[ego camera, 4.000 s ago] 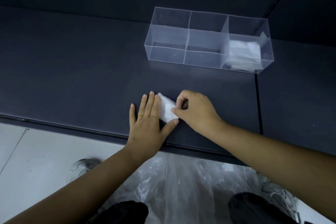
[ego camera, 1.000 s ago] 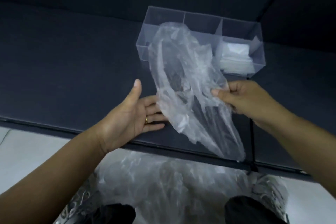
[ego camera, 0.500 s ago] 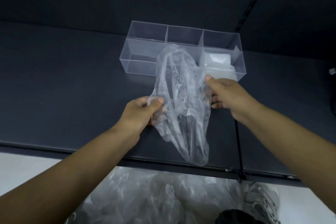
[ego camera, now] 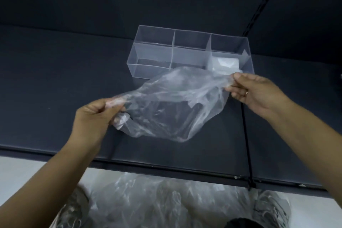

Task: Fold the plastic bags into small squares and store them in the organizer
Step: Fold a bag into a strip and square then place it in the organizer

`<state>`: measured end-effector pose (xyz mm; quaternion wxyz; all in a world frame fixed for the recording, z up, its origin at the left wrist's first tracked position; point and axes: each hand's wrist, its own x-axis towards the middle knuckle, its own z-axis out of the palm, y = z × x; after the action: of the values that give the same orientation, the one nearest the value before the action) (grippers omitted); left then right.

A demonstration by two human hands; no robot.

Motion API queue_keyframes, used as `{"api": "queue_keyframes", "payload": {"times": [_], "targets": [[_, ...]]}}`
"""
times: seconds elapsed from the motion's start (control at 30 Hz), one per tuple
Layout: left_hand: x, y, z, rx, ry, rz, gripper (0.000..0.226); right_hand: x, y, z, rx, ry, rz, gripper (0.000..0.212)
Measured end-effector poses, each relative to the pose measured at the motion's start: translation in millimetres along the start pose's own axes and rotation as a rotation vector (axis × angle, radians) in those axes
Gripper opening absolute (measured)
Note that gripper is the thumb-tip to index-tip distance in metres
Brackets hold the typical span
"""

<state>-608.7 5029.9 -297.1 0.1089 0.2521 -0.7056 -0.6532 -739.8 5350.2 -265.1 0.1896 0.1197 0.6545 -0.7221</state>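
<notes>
Plastic bag (ego camera: 172,105) is held stretched over the dark table (ego camera: 55,79), w/ the organizer (ego camera: 148,50) just behind at 12 o'clock. Left hand (ego camera: 92,118) grips the bunched end at 9 o'clock, fingers curled; right hand (ego camera: 253,89) pinches the edge at 2 o'clock. Probably best: pull taut, lay flat, press air out before folding. Film is thin, clear, crinkly. The organizer is rigid and clear, w/ folded squares (ego camera: 224,64) in the right compartment.
</notes>
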Motion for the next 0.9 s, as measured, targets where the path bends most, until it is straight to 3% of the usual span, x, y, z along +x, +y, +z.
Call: {"api": "queue_keyframes", "payload": {"times": [0.07, 0.1, 0.13, 0.2, 0.23, 0.27, 0.37, 0.47, 0.53, 0.63, 0.9], "targets": [[4, -1, -17, 0.070, -0.091, 0.062, 0.017, 0, -1, -11, -0.054, 0.006, -0.058, 0.013], [6, 1, -27, 0.141, -0.240, 0.060, 0.012, -1, -1, -15, -0.088, 0.006, -0.083, 0.015], [8, 5, -36, 0.236, -0.472, 0.016, 0.014, -2, -1, -17, -0.123, 0.007, -0.104, 0.016], [13, 17, -54, 0.441, -0.942, -0.134, 0.044, -4, 2, -18, -0.216, 0.014, -0.153, 0.019], [16, 21, -58, 0.493, -1.048, -0.166, 0.053, -4, 4, -16, -0.275, 0.016, -0.181, 0.017], [18, 27, -56, 0.527, -1.046, -0.144, 0.058, -4, 6, -13, -0.325, 0.010, -0.208, 0.013], [19, 40, -22, 0.464, -0.675, -0.054, 0.069, -6, 8, -4, -0.386, -0.067, -0.250, 0.012], [13, 42, 24, 0.391, -0.661, -0.067, 0.091, -13, 8, 5, -0.369, -0.158, -0.275, 0.015], [8, 34, 46, 0.360, -0.623, -0.055, 0.074, -17, 8, 9, -0.336, -0.197, -0.265, 0.020], [5, 21, 57, 0.254, -0.398, -0.058, 0.009, -21, 6, 9, -0.340, -0.230, -0.240, 0.034], [-8, 10, 28, 0.016, -0.116, -0.051, 0.020, -22, 8, 5, -0.361, -0.069, -0.142, 0.009]]}}
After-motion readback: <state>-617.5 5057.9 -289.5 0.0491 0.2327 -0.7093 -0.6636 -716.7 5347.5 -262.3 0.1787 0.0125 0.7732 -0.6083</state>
